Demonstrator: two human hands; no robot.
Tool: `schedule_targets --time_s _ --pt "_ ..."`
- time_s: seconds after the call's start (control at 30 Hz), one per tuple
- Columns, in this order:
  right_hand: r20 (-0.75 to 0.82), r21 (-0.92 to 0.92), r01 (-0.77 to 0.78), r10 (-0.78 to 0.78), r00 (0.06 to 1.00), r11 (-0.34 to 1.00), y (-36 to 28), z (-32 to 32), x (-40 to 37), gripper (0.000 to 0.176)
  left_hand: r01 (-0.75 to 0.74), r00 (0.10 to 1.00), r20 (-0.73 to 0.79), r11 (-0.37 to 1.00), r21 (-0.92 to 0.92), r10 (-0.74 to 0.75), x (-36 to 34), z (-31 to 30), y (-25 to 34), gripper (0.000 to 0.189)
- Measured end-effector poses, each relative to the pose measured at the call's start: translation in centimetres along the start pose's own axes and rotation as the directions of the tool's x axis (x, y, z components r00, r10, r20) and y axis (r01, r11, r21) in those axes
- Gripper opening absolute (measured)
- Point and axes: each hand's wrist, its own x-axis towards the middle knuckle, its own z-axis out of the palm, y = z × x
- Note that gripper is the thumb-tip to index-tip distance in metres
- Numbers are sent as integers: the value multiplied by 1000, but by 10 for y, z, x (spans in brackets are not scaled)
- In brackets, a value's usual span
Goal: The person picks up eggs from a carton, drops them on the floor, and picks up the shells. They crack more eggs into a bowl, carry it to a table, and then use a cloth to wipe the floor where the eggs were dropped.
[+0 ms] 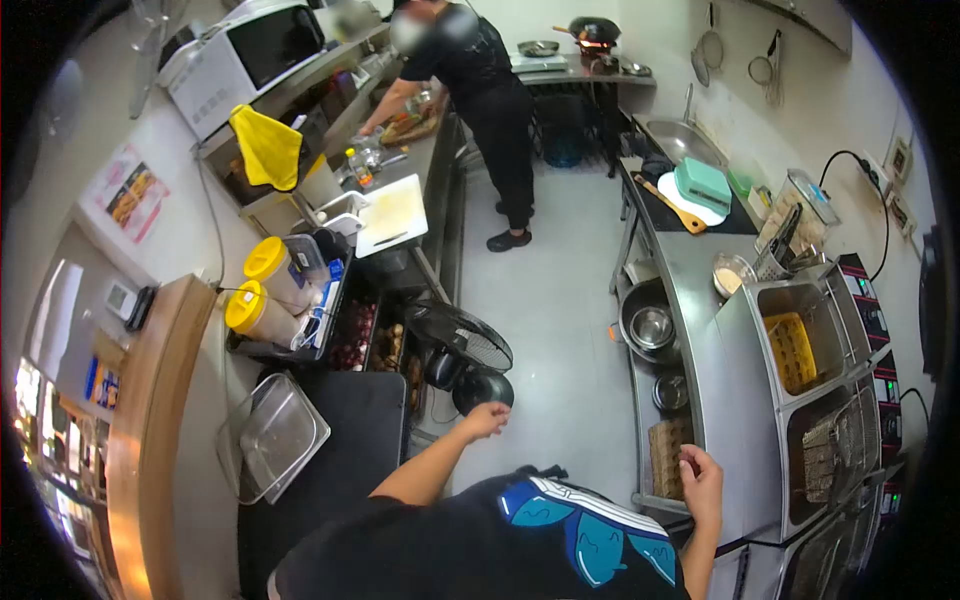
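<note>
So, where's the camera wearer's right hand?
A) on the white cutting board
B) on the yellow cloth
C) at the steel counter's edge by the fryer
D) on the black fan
C: the right hand sits at the edge of the steel counter, beside the fryer.

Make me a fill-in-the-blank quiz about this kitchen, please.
The left hand hangs near a black ____ standing on the floor.
The right hand rests at the edge of the steel counter, beside the deep ____.
The cloth hanging below the microwave is ____.
The other person, at the far end, wears ____.
Missing words: fan; fryer; yellow; black.
</note>
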Motion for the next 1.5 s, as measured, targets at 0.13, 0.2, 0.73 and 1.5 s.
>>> schedule_targets --time_s 0.13,0.2,0.73,1.5 --pt "-21 -1 -70 70 997 998 -7 26 3 21 24 999 39 999 -35 -22 39 -24 18 30" --pt "-56 -35 -105 102 993 994 -13 39 3 22 53 994 97 994 -92 -44 59 -34 23 29" --pt "-159 -122 -227 207 965 966 -48 60 -7 21 41 952 305 998 -49 -25 118 -27 47 29" --pt "-23 -385 -77 74 997 920 -38 57 33 33 163 871 490 916 -366 40 124 77 107 17"
